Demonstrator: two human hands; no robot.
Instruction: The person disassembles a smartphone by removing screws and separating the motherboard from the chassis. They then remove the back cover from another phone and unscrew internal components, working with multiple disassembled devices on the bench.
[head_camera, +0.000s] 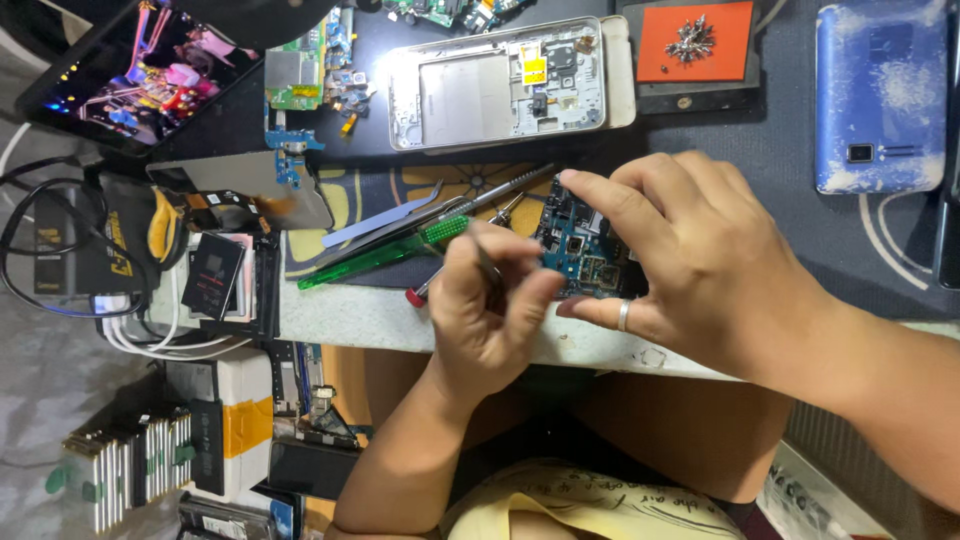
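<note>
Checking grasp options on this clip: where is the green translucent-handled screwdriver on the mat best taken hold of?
Take the green translucent-handled screwdriver by its thick handle, probably from above at its free lower-left end: it lies flat and slanted, while its upper-right end sits crowded against the metal tweezers and left hand.

Glossy blue circuit board (580, 250); shiny metal tweezers (385, 222); translucent green plastic screwdriver handle (385, 255).

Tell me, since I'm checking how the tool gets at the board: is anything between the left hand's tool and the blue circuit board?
Nothing visible. The left hand pinches a thin metal tool right beside the blue circuit board, which the right hand holds from above. The tool's tip is hidden behind the fingers.
</note>
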